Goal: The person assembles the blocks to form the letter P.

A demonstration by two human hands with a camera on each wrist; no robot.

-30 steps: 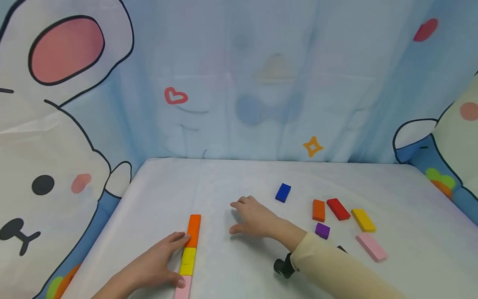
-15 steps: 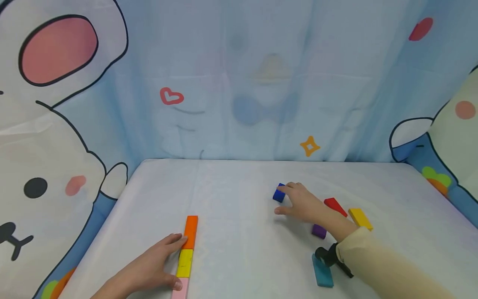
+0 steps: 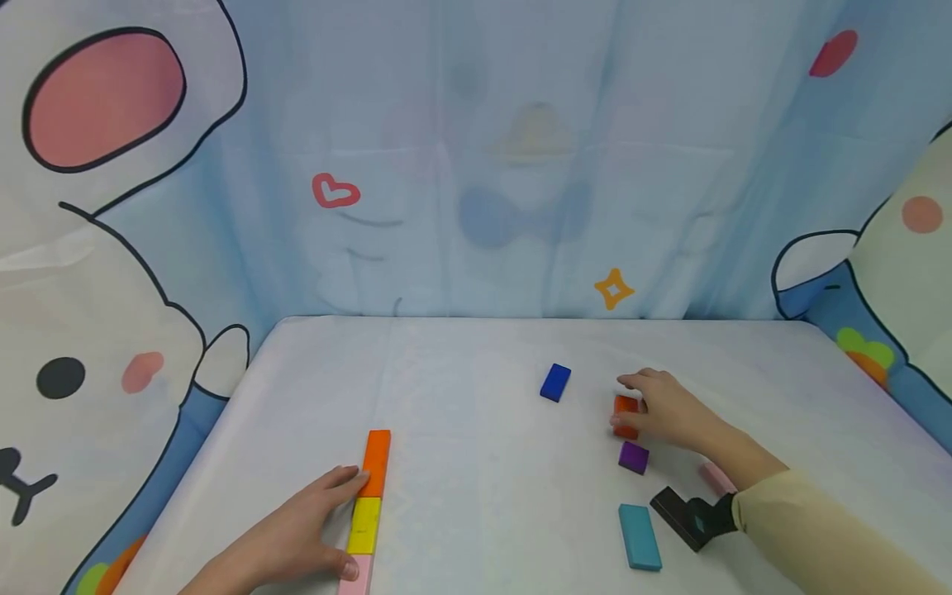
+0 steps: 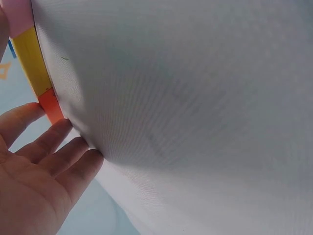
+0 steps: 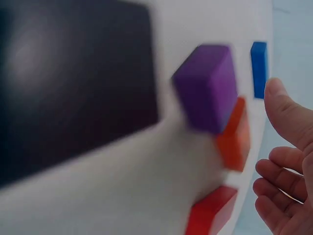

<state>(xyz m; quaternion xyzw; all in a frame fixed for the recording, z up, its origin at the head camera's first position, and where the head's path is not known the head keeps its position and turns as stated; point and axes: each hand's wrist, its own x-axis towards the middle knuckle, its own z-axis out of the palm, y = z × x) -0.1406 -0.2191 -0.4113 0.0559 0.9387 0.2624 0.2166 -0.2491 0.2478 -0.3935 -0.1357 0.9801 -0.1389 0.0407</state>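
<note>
While left hand (image 3: pixel 286 529) touches block row (image 3: pixel 365 525), right hand (image 3: pixel 675 411) beside orange block (image 3: pixel 625 404) (both grips apart)

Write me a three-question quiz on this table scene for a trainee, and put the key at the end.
1. Multiple choice. In the row of blocks beside the left hand, which colour is in the middle?
a) orange
b) yellow
c) pink

2. True or false? The blue block lies nearer the far edge of the table than the teal block does.

3. Fill the gap. In the head view, the thumb of the right hand partly covers a block coloured ____.

Key
1: b, the yellow block.
2: True.
3: orange, the short block.
</note>
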